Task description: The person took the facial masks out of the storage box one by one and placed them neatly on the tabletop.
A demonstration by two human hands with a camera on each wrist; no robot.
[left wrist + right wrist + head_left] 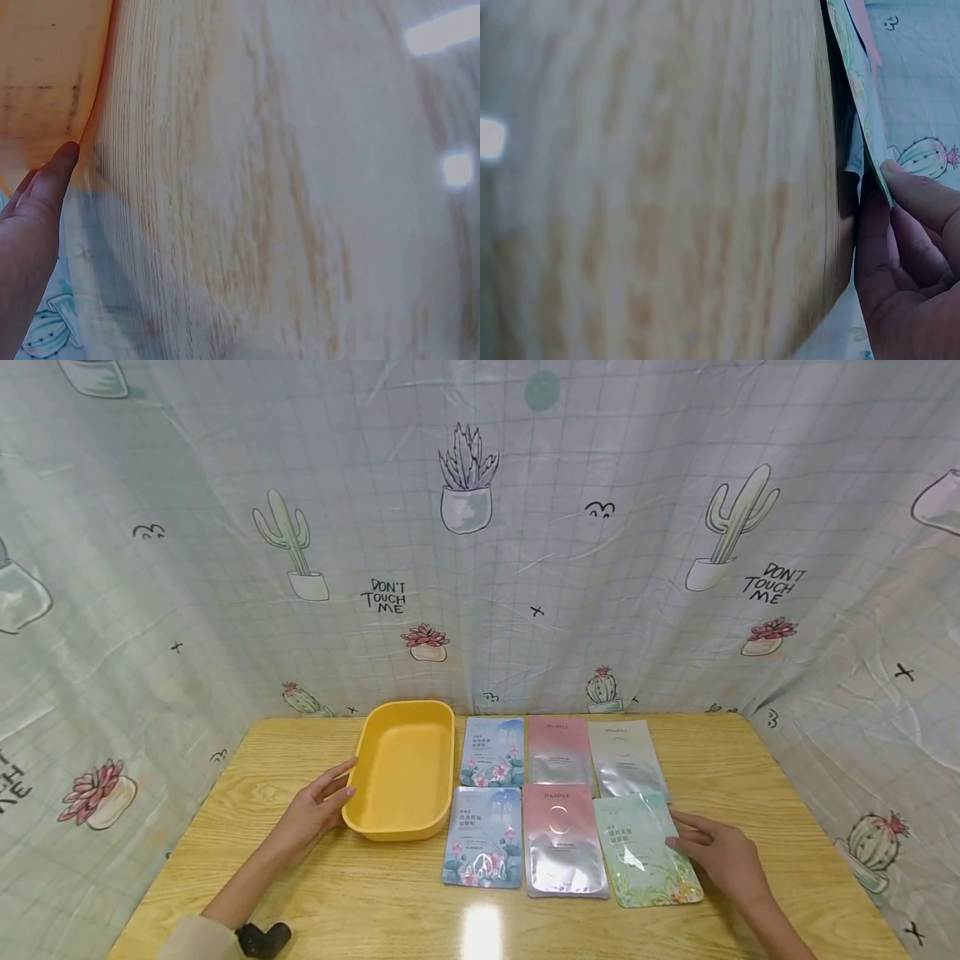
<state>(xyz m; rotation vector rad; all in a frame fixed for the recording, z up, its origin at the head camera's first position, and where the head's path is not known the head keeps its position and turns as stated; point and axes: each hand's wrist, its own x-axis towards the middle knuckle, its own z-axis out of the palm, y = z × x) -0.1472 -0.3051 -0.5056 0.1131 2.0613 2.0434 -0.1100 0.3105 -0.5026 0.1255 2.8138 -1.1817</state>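
The right hand (pixel 726 858) pinches the right edge of a green sheet-mask packet (pixel 643 852) between thumb and fingers. In the right wrist view that packet's edge (pixel 866 112) is raised off the table, with the thumb on top and fingers beneath. At the left, a yellow plastic tray (pixel 401 772) stands with nothing in it. Against its left wall lie the fingertips of the left hand (pixel 313 814), fairly straight. The left wrist view shows a finger touching the tray's outside (pixel 52 82).
Beside the tray lie two blue packets (pixel 492 752), two pink ones (pixel 566 839) and a white-silver one (pixel 626 758), in two rows. The wooden table (pixel 360 893) meets a patterned curtain (pixel 525 652) at the back and sides.
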